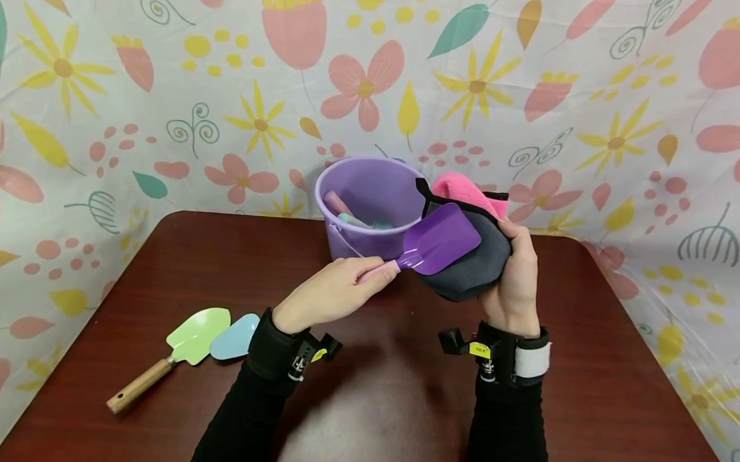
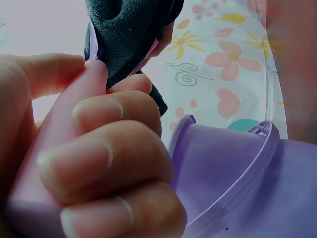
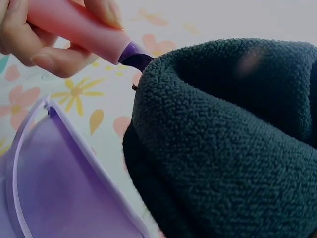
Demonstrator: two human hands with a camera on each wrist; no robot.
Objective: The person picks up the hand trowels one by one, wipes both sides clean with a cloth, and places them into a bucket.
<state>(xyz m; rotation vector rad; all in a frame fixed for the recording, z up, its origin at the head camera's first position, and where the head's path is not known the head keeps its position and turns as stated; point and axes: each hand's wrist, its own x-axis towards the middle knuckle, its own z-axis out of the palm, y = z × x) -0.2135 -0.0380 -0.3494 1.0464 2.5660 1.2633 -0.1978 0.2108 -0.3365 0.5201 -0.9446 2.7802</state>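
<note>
Up close, we see the left hand [image 1: 330, 295] wrapped around the smooth pink plastic handle of a toy shovel [image 1: 434, 244], fingers curled tight round it in the left wrist view, with the thumb lying along the shaft. Its flat purple blade, squared at the tip and glossy, lies against a dark grey fleece cloth [image 1: 476, 267] that the right hand [image 1: 517, 279] grips from the right side, fingers folded over the top edge. From the right wrist view the cloth looks nubbly and thick, bunched into a rounded lump. Something pink and soft [image 1: 467, 188] peeks out behind it, perhaps the cloth's other face, though we cannot tell for sure.

Just behind both hands stands a lilac plastic bucket [image 1: 372, 183], round, with a thin rolled rim, holding a few pastel pieces. It sits at the far edge of a dark red-brown glossy table [image 1: 585, 406].

Well to the left on that table lies a pale green spade [image 1: 198, 334] with a wooden handle, its blade overlapping a light blue scoop blade [image 1: 235, 337]. A flowered plastic sheet [image 1: 166, 77] drapes behind and at the sides.
</note>
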